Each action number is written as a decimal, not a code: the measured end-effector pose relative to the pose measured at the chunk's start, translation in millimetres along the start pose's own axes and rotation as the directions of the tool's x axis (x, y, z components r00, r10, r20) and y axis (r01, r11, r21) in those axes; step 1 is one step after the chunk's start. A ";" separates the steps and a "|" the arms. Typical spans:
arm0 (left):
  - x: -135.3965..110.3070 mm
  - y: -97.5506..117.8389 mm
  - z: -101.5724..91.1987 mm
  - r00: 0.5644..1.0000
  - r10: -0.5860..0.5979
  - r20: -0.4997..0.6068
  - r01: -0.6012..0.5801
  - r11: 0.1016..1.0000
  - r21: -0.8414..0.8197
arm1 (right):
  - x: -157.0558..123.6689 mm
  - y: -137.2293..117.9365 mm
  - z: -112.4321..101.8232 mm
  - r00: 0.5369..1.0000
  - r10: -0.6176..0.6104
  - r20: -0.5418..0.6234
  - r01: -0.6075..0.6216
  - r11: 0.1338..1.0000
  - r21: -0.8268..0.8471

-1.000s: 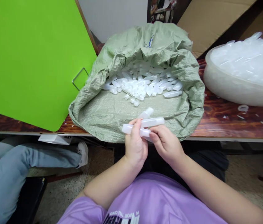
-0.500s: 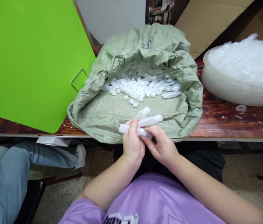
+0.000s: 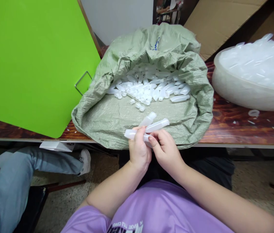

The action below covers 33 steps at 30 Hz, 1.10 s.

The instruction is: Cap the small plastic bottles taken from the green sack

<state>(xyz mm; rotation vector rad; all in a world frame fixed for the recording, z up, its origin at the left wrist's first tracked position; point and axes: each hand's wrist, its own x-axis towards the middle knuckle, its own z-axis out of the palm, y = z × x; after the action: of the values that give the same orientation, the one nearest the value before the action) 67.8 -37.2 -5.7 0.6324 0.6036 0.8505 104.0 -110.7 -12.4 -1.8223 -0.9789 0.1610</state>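
My left hand [image 3: 139, 150] is closed around several translucent white plastic tubes. One tube [image 3: 130, 133] lies crosswise under the left thumb, its flat end pointing left. Two more, an upper tube [image 3: 148, 118] and a longer tube [image 3: 158, 125], stick out beyond the fingers to the upper right. My right hand [image 3: 167, 149] pinches the right end of the crosswise tube, covering that end. Both hands are over the front edge of an open pale green woven sack [image 3: 112, 118]. Inside the sack lies a heap of white tubes and small caps [image 3: 144, 92].
A bright green board [image 3: 37, 64] with a metal wire loop [image 3: 83, 82] stands at the left. On the right, a full translucent tub [image 3: 248, 97] rests on the wooden table [image 3: 226, 124] near a white ring [image 3: 253, 113] and scraps. A person's jeans-clad leg [image 3: 51, 160] shows lower left.
My right fingers have shifted and curled in over the end of the crosswise tube. The left hand keeps its hold on the tubes. The view has moved slightly.
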 end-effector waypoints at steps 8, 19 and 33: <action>1.2 1.5 -1.9 0.998 -0.050 0.024 0.050 0.999 0.014 | 2.5 1.7 -2.2 0.990 0.126 0.071 -0.135 0.979 0.149; 8.2 4.8 1.1 0.997 -0.073 -0.005 0.073 0.997 0.026 | 21.2 25.2 -36.3 0.987 -0.162 -0.010 0.144 0.903 -0.406; -0.5 18.7 -9.1 0.963 -0.222 0.152 0.189 0.961 0.203 | 34.2 6.9 -73.3 0.975 -0.222 -0.009 0.202 0.904 -0.378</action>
<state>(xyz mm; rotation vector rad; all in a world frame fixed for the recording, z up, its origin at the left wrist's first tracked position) 52.1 -25.8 1.7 0.7907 0.5833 0.5397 168.1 -140.8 27.4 -2.0334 -1.2269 -0.2232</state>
